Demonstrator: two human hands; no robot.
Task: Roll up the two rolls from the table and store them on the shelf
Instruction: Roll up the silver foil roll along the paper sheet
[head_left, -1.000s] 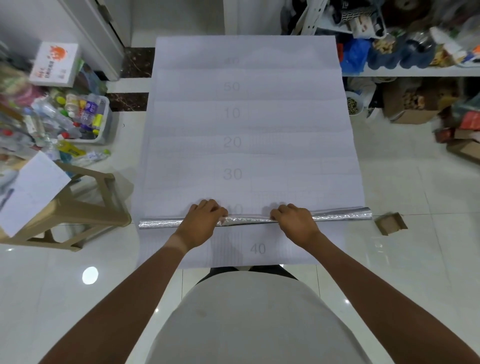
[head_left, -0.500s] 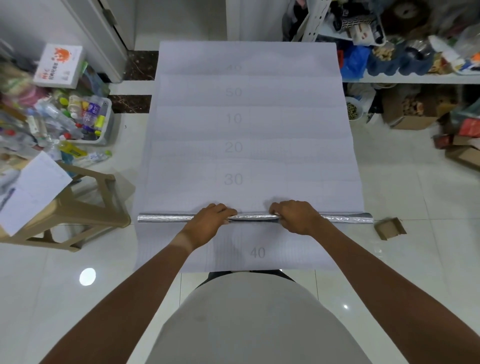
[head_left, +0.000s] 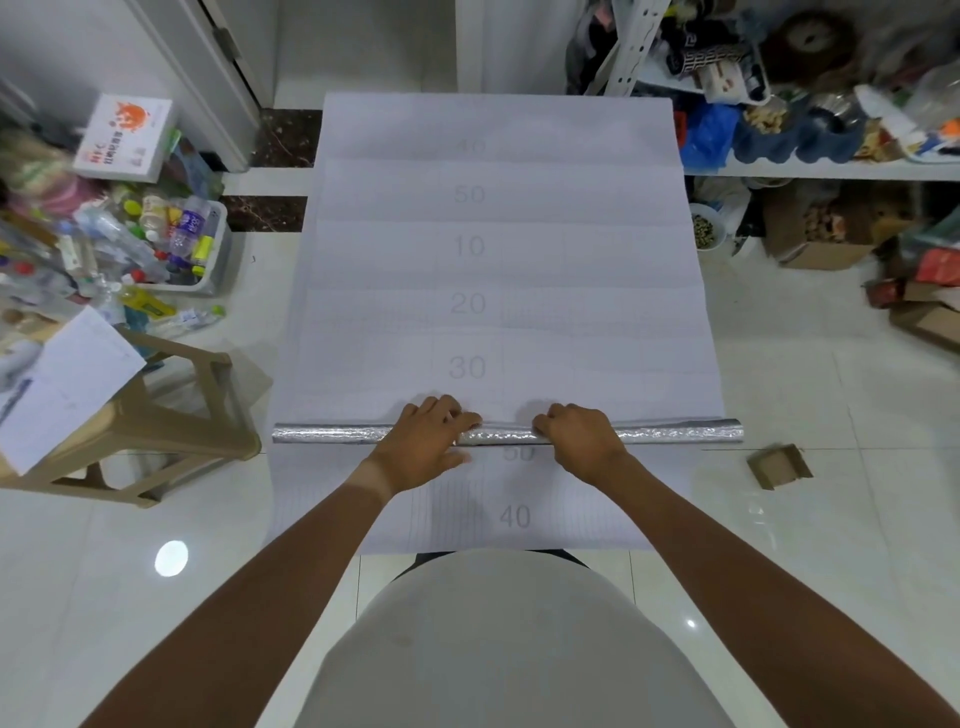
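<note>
Both hands curl over the silver roll, left hand and right hand gripping near its middle, sheet stretching beyond the fingers; uneven pushing could skew the roll, since its ends are unheld; the 2nd roll and table are indistinguishable; a 50 is half hidden.

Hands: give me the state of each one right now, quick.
Left hand: fingers curled over the shiny silver foil-like roll, pressing it against the white gridded sheet.
Right hand: the same, gripping the roll beside the left.
</note>
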